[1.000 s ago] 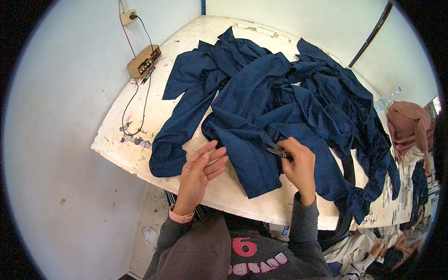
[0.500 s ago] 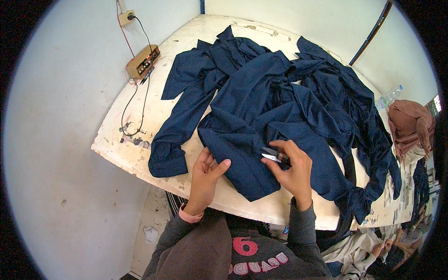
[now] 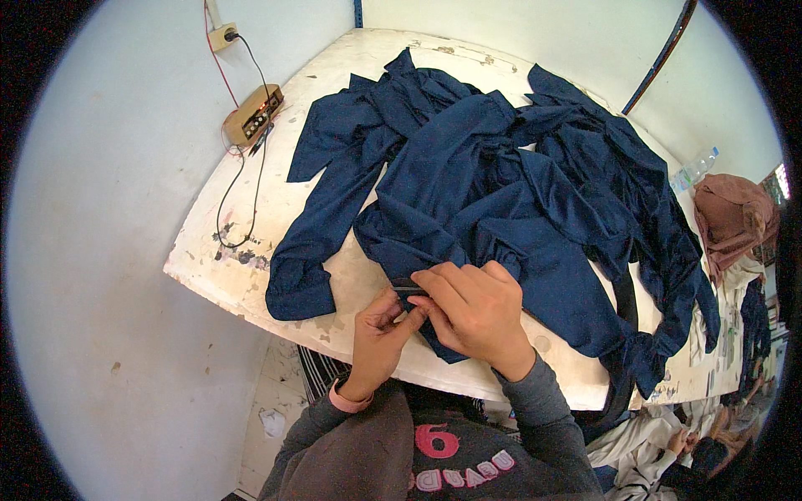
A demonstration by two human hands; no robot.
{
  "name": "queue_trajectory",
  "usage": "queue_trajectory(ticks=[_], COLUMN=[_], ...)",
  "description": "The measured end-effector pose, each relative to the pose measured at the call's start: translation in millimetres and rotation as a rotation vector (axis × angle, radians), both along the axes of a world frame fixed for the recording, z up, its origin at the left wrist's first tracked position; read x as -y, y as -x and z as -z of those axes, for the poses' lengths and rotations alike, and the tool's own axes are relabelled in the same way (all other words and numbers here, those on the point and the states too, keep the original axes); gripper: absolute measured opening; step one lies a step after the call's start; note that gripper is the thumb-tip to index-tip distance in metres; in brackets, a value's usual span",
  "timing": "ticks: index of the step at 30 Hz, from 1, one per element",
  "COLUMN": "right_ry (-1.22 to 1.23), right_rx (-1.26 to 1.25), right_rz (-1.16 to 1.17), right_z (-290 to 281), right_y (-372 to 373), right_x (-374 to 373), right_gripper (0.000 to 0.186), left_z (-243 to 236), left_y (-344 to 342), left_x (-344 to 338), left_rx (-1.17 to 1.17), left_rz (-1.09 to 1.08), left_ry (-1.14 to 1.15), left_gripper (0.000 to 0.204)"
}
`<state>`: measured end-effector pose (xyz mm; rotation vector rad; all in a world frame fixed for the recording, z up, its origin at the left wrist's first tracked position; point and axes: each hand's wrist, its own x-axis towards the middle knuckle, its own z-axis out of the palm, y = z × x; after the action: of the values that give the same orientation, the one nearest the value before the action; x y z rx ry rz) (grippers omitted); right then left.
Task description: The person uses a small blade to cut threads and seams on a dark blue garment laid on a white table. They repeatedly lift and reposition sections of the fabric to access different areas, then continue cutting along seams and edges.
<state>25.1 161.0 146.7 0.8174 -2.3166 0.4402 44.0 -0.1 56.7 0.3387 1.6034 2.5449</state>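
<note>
Dark navy garments [image 3: 447, 171] lie crumpled across the worn white table, their sleeves and ties spread out. At the near edge of the pile my left hand [image 3: 376, 341] pinches the hem of the navy cloth between thumb and fingers. My right hand [image 3: 478, 311] has come up against it, fingers curled, with small thread snips in its grip. Only a thin, shiny strip of the snips [image 3: 406, 289] shows between the two hands; the rest is hidden by my fingers. The fingertips of both hands nearly touch over the cloth.
A tan box with knobs [image 3: 255, 115] and black cables stands at the table's left, by the wall. At the right lie a clear plastic bottle [image 3: 695, 169] and a brown cloth bundle [image 3: 735, 217]. Another person's hands [image 3: 681, 441] work with pale cloth at lower right.
My right hand has moved left with the snips, from above the cloth to my left hand. My left hand has shifted slightly right and closed on the hem.
</note>
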Motion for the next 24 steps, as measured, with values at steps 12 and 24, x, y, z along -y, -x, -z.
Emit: queue_trajectory(ticks=[12,24], right_ry=[0.517,0.634], right_rx=[0.374,0.606], right_rz=[0.108,0.018], right_z=[12.0,62.1], right_y=[-16.6,34.2], right_x=[-29.1,-37.8], right_gripper=[0.063,0.028], left_z=[-13.5,97.0], left_y=[13.9,13.8], left_x=[16.8,17.9], left_rx=[0.122,0.235], left_rz=[-0.187,-0.082], left_ry=[-0.176,0.338], left_gripper=[0.042,0.036])
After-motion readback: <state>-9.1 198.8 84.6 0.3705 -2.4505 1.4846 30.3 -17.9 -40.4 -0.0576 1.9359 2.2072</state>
